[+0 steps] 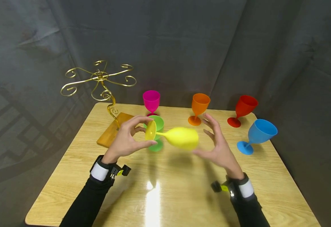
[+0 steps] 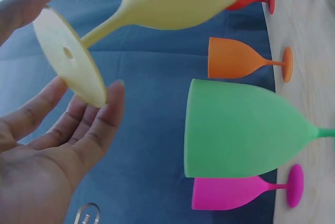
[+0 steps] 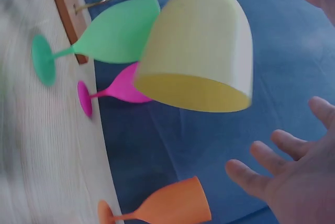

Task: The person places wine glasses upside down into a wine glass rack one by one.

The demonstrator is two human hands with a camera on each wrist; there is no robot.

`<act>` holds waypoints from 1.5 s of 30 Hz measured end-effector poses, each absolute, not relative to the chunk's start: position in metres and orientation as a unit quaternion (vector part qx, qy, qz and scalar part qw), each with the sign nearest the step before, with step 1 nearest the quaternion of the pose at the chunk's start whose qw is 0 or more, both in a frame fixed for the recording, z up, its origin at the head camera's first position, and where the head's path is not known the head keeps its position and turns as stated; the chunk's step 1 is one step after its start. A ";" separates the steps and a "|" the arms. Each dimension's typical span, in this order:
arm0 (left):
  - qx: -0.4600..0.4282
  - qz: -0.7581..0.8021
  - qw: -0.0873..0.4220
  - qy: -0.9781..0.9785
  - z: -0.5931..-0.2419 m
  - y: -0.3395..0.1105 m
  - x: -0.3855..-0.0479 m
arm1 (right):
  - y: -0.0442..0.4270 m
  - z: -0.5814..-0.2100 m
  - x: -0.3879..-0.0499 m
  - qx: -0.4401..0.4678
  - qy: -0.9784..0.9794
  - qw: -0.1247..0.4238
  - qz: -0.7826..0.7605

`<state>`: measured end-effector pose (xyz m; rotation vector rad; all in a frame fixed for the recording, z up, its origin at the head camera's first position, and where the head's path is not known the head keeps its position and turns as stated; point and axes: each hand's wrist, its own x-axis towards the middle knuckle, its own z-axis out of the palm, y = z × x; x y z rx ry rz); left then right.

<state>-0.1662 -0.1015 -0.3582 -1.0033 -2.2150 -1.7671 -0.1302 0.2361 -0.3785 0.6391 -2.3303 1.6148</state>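
A yellow plastic goblet (image 1: 182, 137) lies sideways in the air above the table, its foot to the left and its bowl to the right. My left hand (image 1: 128, 137) pinches the rim of the goblet's round foot (image 2: 68, 59) between thumb and fingers. Beside the bowl, my right hand (image 1: 216, 145) is spread apart, fingers loosely bent and holding nothing. In the right wrist view the bowl's open mouth (image 3: 193, 96) faces that hand, with a gap between. Behind the left hand a green goblet (image 1: 157, 123) stands upright on the table, partly hidden.
A gold wire stand (image 1: 99, 76) with curled arms rises from a wooden base (image 1: 106, 138) at the left. Along the back stand a magenta goblet (image 1: 151, 101), an orange goblet (image 1: 200, 104) and a red goblet (image 1: 245, 106). A blue goblet (image 1: 260, 132) stands near the table's (image 1: 267, 192) right edge.
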 end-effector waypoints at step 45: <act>-0.419 -0.366 0.066 -0.828 -0.312 -0.070 -0.167 | 0.207 -0.396 -0.132 0.245 -0.918 0.107 0.293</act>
